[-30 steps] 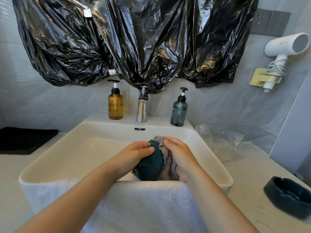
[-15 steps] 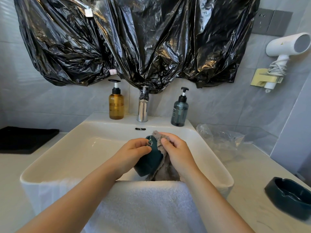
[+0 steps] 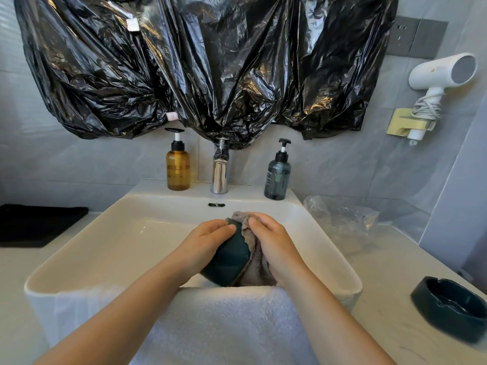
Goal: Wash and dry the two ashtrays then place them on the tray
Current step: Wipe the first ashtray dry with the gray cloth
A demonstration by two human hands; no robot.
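Head view. Surroundings:
- White basin (image 3: 118,238), with a white towel (image 3: 224,320) draped over its near rim (it hides the wrists' undersides).
- Amber pump bottle (image 3: 178,167), tap (image 3: 220,172) and grey pump bottle (image 3: 277,177) on the back ledge.
- Black tray (image 3: 37,225) on the counter, far left.
- Second ashtray (image 3: 450,309) on the counter, right.

Hands, over the basin:
- Left hand (image 3: 208,241) grips the dark green ashtray (image 3: 228,256), tilted on edge.
- Right hand (image 3: 274,241) clutches a grey cloth (image 3: 253,264), apparently pressed to the ashtray's hidden face.

the left hand (image 3: 208,242) and grey cloth (image 3: 251,262) are covering much of the held ashtray (image 3: 229,262); the frame edge is clipping the second ashtray (image 3: 448,310) at 4 o'clock.
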